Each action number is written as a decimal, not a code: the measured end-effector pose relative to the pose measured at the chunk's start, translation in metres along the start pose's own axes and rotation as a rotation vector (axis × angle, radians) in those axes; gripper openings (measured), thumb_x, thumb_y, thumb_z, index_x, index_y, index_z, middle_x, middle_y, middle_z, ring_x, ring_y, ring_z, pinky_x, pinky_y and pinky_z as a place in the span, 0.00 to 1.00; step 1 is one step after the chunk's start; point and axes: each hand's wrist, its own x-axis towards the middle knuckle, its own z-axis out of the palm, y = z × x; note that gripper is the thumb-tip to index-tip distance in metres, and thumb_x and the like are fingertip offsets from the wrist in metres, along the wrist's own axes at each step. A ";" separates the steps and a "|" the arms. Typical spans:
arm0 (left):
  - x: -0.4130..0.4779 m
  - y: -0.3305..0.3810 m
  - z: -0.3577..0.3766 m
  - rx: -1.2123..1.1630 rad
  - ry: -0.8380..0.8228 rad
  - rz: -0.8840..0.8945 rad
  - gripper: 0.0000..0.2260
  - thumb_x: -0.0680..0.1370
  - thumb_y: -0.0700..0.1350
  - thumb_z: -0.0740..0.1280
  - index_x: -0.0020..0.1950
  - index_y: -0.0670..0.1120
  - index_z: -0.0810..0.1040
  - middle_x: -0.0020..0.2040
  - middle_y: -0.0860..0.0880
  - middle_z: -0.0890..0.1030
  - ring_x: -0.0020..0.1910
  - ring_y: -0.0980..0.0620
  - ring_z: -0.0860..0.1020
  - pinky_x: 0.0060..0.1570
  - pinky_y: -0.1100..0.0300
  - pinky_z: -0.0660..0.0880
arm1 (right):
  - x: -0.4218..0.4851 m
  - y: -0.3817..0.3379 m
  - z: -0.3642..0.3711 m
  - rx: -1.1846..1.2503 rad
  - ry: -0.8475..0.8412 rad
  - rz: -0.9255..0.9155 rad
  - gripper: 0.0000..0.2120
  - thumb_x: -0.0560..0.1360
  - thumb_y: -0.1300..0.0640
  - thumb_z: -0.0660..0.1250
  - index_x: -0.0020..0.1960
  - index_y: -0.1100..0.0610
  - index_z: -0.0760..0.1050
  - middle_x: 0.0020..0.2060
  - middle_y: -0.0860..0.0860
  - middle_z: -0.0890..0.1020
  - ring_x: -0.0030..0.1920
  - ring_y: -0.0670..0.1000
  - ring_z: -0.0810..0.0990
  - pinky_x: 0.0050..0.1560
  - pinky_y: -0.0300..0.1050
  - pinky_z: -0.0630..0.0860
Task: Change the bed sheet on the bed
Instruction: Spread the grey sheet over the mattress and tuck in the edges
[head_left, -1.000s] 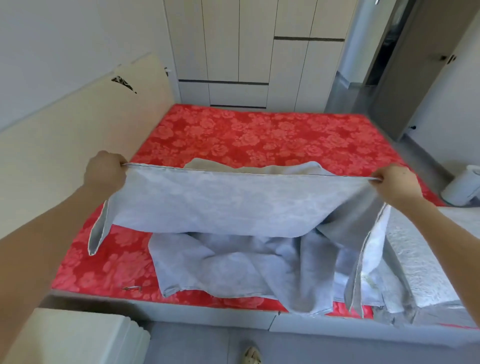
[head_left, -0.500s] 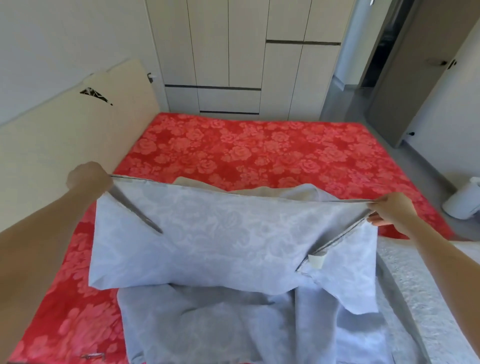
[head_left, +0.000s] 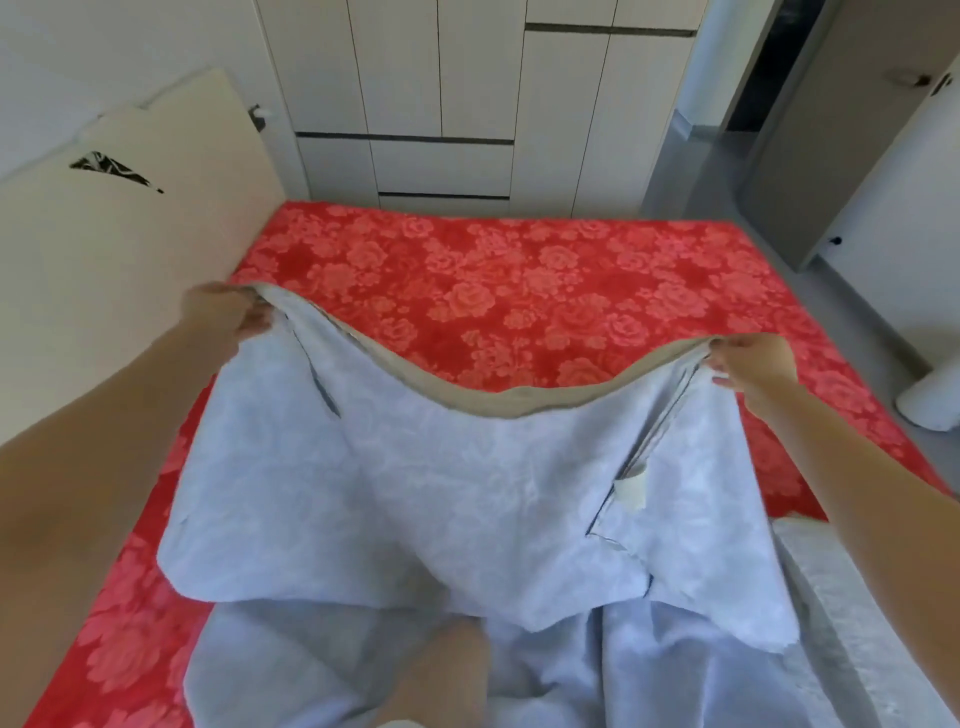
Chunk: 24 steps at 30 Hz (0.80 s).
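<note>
Head camera, the only view, and it looks straight down the bed (head_left: 519, 291). Its red rose-patterned top is bare right across to the wardrobe (head_left: 441, 104) at the far side. No old linen is on it, so I'd say the stripping is done.

The pale blue sheet (head_left: 467, 493) is up in the air over the near half. The left hand (head_left: 228, 312) has its fingers curled round the hem close to the headboard (head_left: 130, 234). The right hand (head_left: 753, 364) pinches the same hem out towards the open side of the bed. The edge sags between them, showing a beige underside.

The rest of the sheet is folded on itself and bunched at the near edge, with what looks like a knee (head_left: 441, 670) on it. A white quilted cover (head_left: 831, 597) lies beside it, on the right.

My read is early days: nothing is spread, squared or tucked yet. The whole far half remains to be covered, and all the corners too.
</note>
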 end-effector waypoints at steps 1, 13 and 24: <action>0.022 0.014 0.008 -0.092 0.054 0.055 0.10 0.79 0.33 0.59 0.40 0.43 0.72 0.27 0.48 0.80 0.23 0.57 0.79 0.28 0.63 0.79 | 0.022 -0.014 0.005 0.048 0.074 -0.042 0.07 0.76 0.59 0.65 0.41 0.59 0.78 0.40 0.62 0.81 0.46 0.62 0.82 0.50 0.63 0.79; 0.320 -0.033 0.121 0.891 -0.381 -0.272 0.11 0.72 0.44 0.69 0.41 0.35 0.76 0.36 0.42 0.83 0.36 0.46 0.81 0.42 0.62 0.79 | 0.226 -0.056 0.205 -0.463 -0.352 0.341 0.08 0.75 0.67 0.65 0.38 0.67 0.72 0.33 0.62 0.79 0.33 0.58 0.81 0.26 0.46 0.79; 0.297 -0.169 0.155 1.143 -0.712 -0.686 0.11 0.79 0.36 0.60 0.57 0.31 0.74 0.40 0.37 0.80 0.37 0.42 0.81 0.44 0.51 0.80 | 0.212 0.015 0.322 -0.760 -0.668 0.318 0.14 0.75 0.56 0.66 0.33 0.60 0.74 0.25 0.56 0.78 0.24 0.52 0.78 0.31 0.39 0.78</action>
